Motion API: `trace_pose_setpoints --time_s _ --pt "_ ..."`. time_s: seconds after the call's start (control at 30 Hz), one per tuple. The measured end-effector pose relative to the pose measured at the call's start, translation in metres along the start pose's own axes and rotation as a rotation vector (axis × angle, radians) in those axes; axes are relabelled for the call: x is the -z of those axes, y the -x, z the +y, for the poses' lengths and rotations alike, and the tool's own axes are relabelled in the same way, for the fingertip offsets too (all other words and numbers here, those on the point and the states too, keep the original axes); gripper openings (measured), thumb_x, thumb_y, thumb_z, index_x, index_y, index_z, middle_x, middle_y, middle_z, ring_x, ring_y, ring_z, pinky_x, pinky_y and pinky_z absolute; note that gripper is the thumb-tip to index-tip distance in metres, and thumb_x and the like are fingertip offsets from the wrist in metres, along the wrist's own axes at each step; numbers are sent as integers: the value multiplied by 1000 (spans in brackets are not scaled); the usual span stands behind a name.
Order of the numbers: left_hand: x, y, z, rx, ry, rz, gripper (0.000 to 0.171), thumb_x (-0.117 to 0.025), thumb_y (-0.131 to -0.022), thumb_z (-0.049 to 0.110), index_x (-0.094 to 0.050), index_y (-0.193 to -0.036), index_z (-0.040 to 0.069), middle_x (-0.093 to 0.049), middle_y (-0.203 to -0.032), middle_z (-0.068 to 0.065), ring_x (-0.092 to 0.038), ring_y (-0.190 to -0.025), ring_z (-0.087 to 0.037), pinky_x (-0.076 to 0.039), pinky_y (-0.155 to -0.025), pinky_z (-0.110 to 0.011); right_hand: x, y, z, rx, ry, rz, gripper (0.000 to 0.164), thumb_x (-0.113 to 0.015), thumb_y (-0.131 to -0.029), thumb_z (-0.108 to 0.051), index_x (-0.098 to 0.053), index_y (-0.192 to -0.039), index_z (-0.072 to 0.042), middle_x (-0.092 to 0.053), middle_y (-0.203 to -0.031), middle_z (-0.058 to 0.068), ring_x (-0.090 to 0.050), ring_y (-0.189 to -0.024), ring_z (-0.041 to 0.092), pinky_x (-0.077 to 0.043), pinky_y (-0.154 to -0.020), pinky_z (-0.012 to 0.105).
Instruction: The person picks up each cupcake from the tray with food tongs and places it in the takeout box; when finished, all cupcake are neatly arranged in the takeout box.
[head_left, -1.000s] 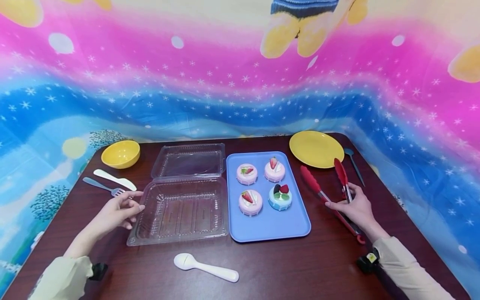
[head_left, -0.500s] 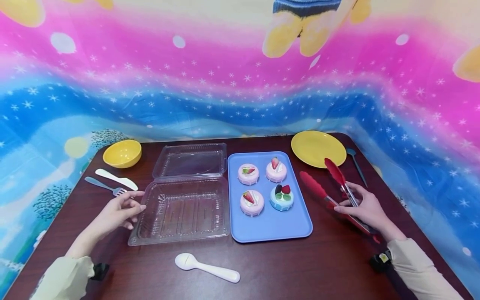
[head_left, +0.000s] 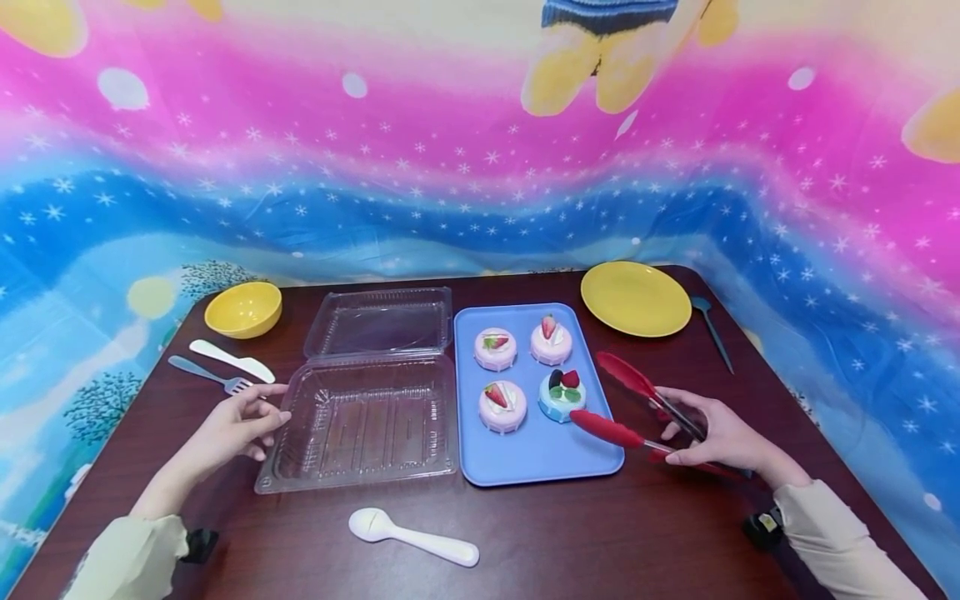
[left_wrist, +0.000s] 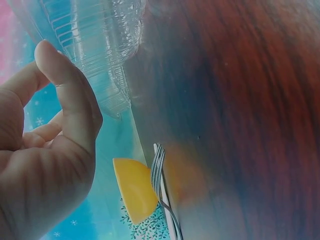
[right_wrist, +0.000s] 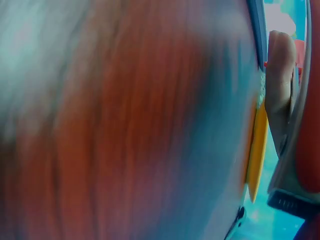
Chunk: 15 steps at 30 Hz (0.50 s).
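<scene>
My left hand (head_left: 240, 421) pinches the left rim of a clear plastic clamshell container (head_left: 367, 425), whose lid is folded back behind it. In the left wrist view, the thumb and a finger meet at the container's edge (left_wrist: 95, 55). My right hand (head_left: 716, 433) grips red-tipped tongs (head_left: 618, 432) with their arms spread. One tong tip hangs over the blue tray (head_left: 517, 458), near a toy blue cupcake (head_left: 562, 397) with berries; the other is just right of the tray. Three pink cupcakes (head_left: 502, 408) topped with strawberry sit on the tray. The right wrist view shows only part of the tongs.
A white spoon (head_left: 412, 537) lies in front of the container. At the left are a yellow bowl (head_left: 243, 310), a white knife (head_left: 232, 360) and a grey-blue fork (head_left: 206, 373). A yellow plate (head_left: 636, 298) and a dark utensil (head_left: 712, 333) lie at the back right.
My right hand has turned the tongs toward the left, bringing one tip over the tray's right side. The left hand stays on the container's rim.
</scene>
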<state>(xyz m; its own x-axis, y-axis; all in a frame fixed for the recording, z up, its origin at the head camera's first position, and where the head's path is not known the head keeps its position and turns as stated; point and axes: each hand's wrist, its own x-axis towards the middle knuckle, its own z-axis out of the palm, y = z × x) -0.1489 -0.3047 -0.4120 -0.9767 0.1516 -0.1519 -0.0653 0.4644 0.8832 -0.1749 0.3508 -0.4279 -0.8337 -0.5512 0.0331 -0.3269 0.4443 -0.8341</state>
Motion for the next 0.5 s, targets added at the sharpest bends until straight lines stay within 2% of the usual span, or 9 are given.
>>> trace_pose_setpoints --time_s 0.23,0.5 --pt "-1 -1 0 -11 0 7 57 -59 -89 19 -32 -132 -5 -55 -77 -5 -52 -59 -13 -52 -48 -33 -9 -11 -6 -53 16 -16 82 -78 -68 -13 -35 -137 -9 -65 -90 7 -60 -77 21 -51 -51 30" --pt "-2 0 0 -4 1 10 58 -60 -88 19 -32 -132 -5 -55 -77 -6 -52 -59 -13 -52 -48 -33 -13 -19 -4 -92 68 -14 80 -80 -67 -20 -37 -135 -9 -65 -91 6 -61 -79 16 -51 -50 30"
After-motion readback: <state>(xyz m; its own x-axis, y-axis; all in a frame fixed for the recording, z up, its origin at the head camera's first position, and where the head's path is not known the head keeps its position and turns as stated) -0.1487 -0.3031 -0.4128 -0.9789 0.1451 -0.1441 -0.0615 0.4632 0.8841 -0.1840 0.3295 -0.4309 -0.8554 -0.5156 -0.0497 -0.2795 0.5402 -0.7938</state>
